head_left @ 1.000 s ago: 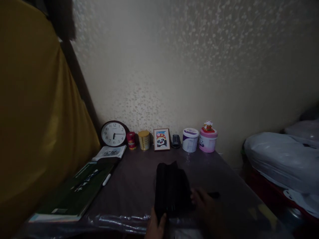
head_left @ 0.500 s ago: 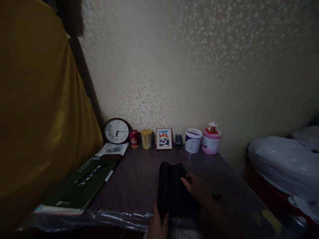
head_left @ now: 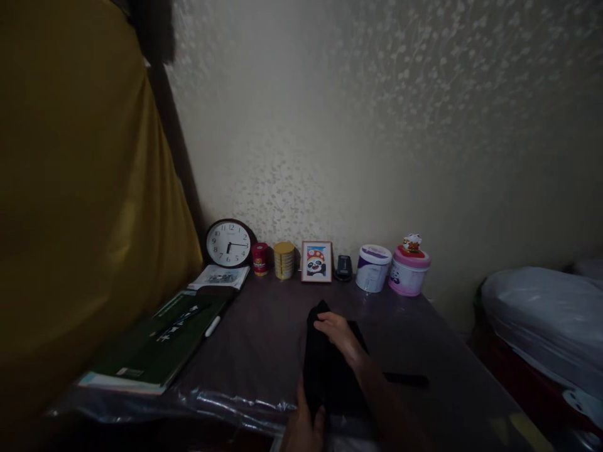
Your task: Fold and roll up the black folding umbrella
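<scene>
A black soft fabric item (head_left: 332,376), dark enough that its exact kind is hard to make out, lies at the near middle of the table. A black strap (head_left: 407,379) sticks out to its right. My left hand (head_left: 305,424) grips its near left edge, the thumb along the side and the fingers round the bottom corner. At the far end, my right hand (head_left: 336,331) is closed on the fabric near the upper left corner, its forearm crossing over the right part of the item.
Along the wall stand a clock (head_left: 229,243), a red can (head_left: 259,260), a yellow tin (head_left: 284,260), a framed panda picture (head_left: 316,262), a white-purple tub (head_left: 372,270) and a pink tub (head_left: 409,273) with a cat figurine. A green book (head_left: 160,342) and a white pen (head_left: 212,326) lie left.
My right hand has moved from the item's right side up and left to its far end. The fabric's shape has changed, and more strap shows at right. My left hand keeps its grip.
</scene>
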`<state>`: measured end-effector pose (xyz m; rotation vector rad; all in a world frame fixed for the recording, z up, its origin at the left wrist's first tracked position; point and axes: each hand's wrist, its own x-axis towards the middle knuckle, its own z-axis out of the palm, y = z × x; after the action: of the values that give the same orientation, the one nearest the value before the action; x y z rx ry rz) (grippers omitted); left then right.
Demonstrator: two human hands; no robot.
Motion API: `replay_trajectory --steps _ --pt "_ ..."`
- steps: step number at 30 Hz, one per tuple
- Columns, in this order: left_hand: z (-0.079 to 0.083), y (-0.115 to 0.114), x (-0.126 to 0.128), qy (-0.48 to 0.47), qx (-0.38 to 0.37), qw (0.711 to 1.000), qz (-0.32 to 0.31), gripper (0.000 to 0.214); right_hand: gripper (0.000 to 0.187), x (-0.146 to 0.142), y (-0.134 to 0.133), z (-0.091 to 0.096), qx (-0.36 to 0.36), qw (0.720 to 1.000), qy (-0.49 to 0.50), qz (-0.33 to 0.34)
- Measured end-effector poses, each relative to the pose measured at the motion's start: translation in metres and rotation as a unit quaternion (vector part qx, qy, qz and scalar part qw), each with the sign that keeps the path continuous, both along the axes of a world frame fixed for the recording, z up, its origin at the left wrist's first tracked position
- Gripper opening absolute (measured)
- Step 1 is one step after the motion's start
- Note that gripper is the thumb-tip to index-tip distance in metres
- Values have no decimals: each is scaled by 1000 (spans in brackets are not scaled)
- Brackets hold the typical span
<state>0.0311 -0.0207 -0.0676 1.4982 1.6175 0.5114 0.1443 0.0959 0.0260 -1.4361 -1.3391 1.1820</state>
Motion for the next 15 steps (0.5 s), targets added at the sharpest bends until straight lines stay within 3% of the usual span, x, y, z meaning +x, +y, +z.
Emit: replay_trajectory --steps 7,11,15 --pt "4 0 5 51 -11 999 -5 63 30 -39 18 -36 -4 990 -129 50" --pt "8 -2 7 79 -4 997 -12 63 28 -44 17 -40 -10 980 -180 81" --pt "16 -7 5 60 9 998 28 68 27 -46 16 -40 -1 969 -233 87"
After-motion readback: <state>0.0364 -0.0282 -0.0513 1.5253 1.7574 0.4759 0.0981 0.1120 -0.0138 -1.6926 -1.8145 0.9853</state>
